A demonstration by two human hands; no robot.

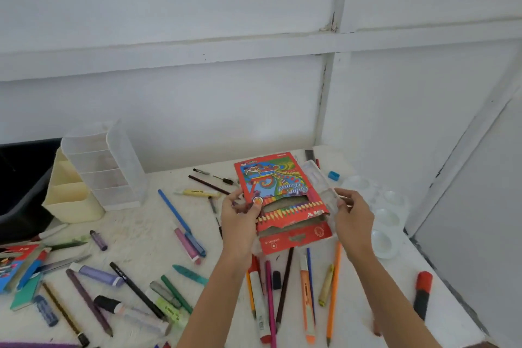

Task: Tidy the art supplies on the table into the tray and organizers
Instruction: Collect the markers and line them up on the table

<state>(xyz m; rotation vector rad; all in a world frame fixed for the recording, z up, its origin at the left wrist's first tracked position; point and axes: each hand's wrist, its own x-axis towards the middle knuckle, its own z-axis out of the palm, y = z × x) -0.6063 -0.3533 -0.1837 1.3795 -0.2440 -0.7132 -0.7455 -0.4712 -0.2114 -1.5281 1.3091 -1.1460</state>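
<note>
You hold the pencil box (278, 200) above the table (141, 223), long axis pointing away, left hand (240, 223) pinching its near-left corner, right hand (353, 217) pinching the clear plastic (329, 197) at its right; the clear organizer (107, 169) stands well left.

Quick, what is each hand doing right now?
Left hand: grips the red colour pencil box at its left edge.
Right hand: pinches the clear plastic insert at the box's right side.
</note>
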